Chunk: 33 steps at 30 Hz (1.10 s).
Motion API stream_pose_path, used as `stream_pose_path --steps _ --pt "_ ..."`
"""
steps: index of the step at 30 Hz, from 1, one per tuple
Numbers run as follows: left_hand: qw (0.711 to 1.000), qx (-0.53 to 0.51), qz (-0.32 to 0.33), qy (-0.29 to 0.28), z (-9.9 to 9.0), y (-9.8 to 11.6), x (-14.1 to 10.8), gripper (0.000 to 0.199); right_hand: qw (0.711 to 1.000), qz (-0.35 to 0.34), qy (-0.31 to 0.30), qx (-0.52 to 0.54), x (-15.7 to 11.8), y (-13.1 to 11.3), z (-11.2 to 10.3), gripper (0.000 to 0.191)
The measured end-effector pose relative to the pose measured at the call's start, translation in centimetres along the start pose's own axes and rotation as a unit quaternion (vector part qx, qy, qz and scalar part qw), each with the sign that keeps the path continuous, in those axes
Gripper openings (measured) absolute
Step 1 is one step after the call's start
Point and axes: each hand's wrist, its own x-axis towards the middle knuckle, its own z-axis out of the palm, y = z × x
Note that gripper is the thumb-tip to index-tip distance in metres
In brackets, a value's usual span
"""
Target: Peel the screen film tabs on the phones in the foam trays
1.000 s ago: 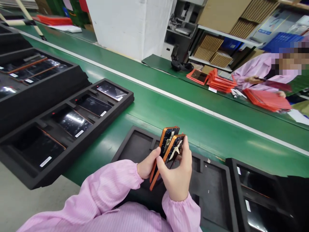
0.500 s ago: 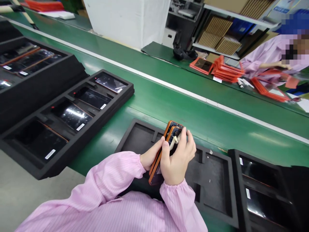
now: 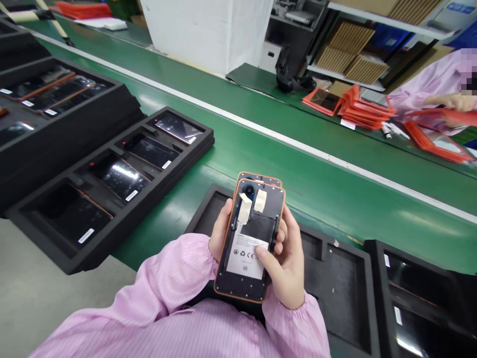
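Two smartphones with orange frames lie stacked in my hands, the front smartphone [image 3: 223, 278] covering most of the other one [image 3: 257, 175]. The front one shows its inner back: a camera lens, two pieces of cream tape and a white battery label. Along the left edge, my left hand [image 3: 220, 231] grips the stack, its fingers mostly hidden underneath. My right hand [image 3: 285, 261] is closed round the right edge, with the thumb on the label. Beneath my hands is a black foam tray [image 3: 345, 293] with shallow compartments.
To the left, a foam tray [image 3: 156, 184] holds several dark-screened phones, beside stacked trays [image 3: 100, 114]. Another phone tray [image 3: 378, 278] stands at right. Orange-red frames [image 3: 365, 109] are piled across the green conveyor [image 3: 276, 149], where a co-worker's hand [image 3: 460, 102] touches similar items.
The stacked phones have turned from edge-on to lie with the inner back facing up toward me. My right hand has moved from over the tape to the right edge, thumb on the label.
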Motion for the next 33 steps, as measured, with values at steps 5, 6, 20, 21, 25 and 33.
stream_pose_path --steps 5,6,20,21,25,33 --pt "1.000 0.015 -0.020 -0.009 -0.6 -0.5 -0.1 0.082 0.999 -0.048 0.007 -0.010 0.2 0.0 0.1 0.073" --pt "1.000 0.014 -0.022 -0.014 -0.6 -0.6 -0.1 0.083 0.999 -0.053 0.007 -0.010 0.2 0.0 0.1 0.073" --pt "0.996 0.001 -0.033 -0.088 -0.1 -0.7 0.0 0.074 0.998 -0.059 0.029 -0.001 0.0 0.7 0.3 0.075" --pt "0.996 0.006 -0.039 -0.086 -0.5 -0.8 -0.1 0.074 0.998 -0.061 0.033 -0.003 -0.1 0.8 0.3 0.074" --pt "0.998 0.020 -0.046 -0.047 -2.4 -1.7 -0.5 0.072 0.997 -0.063 0.054 -0.005 -0.6 1.1 0.5 0.074" --pt "0.999 0.006 -0.024 -0.020 -2.8 -2.2 -0.3 0.068 0.993 -0.086 0.075 0.002 -1.3 1.2 0.6 0.073"
